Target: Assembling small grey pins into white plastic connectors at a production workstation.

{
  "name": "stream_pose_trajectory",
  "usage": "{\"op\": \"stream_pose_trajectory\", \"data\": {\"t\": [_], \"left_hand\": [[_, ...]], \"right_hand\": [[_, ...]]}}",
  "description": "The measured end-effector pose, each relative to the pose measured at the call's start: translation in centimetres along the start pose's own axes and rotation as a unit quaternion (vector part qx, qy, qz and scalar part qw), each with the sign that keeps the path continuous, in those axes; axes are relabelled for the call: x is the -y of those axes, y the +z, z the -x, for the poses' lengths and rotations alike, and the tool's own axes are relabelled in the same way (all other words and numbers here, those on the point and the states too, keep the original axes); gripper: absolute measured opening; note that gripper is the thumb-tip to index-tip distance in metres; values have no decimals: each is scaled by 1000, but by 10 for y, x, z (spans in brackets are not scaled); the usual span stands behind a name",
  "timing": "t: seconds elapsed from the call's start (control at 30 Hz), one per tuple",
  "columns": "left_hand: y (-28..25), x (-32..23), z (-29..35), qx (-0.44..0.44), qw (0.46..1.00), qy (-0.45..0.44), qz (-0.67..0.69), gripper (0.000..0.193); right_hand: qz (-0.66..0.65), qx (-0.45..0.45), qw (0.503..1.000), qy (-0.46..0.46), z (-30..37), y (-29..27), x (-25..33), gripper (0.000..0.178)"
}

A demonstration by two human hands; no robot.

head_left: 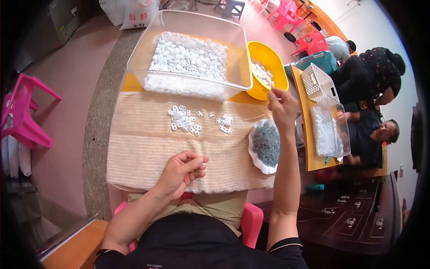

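Over the near part of a striped towel (148, 152), my left hand (183, 171) is closed, thumb against forefinger; anything between the fingertips is too small to make out. My right hand (284, 109) reaches out at the near right edge of a yellow basin (281, 74), its fingers pinched together. What it pinches, if anything, I cannot make out. White pieces (264, 75) lie inside the basin. On the towel is a pile of small white plastic pieces with holes (181, 117), with a smaller group (224, 123) to its right. Beneath my right forearm, a white scalloped bowl (253, 158) holds many small grey parts (266, 145), partly hidden.
A large clear bin (136, 56) full of white pieces stands at the table's far side. To the right, another table (308, 152) bears a white perforated basket (313, 85) and a clear bin (346, 139); people are beside it. A pink stool (27, 112) stands left.
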State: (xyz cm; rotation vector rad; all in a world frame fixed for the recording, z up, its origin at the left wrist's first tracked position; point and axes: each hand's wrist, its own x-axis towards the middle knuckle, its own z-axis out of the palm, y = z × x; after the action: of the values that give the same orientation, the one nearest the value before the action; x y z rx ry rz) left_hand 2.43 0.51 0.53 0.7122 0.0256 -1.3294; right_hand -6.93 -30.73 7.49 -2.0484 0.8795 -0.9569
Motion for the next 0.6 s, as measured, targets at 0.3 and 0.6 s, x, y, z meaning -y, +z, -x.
{"op": "stream_pose_trajectory", "data": {"t": [0.3,0.6], "left_hand": [[1,1,-2,-15,1000,3,-21,4],[1,2,0,-24,999,2,-26,5]], "right_hand": [[64,211,975,-18,64,34,-3,19],[166,270,947,-61,79,47,15,19]]}}
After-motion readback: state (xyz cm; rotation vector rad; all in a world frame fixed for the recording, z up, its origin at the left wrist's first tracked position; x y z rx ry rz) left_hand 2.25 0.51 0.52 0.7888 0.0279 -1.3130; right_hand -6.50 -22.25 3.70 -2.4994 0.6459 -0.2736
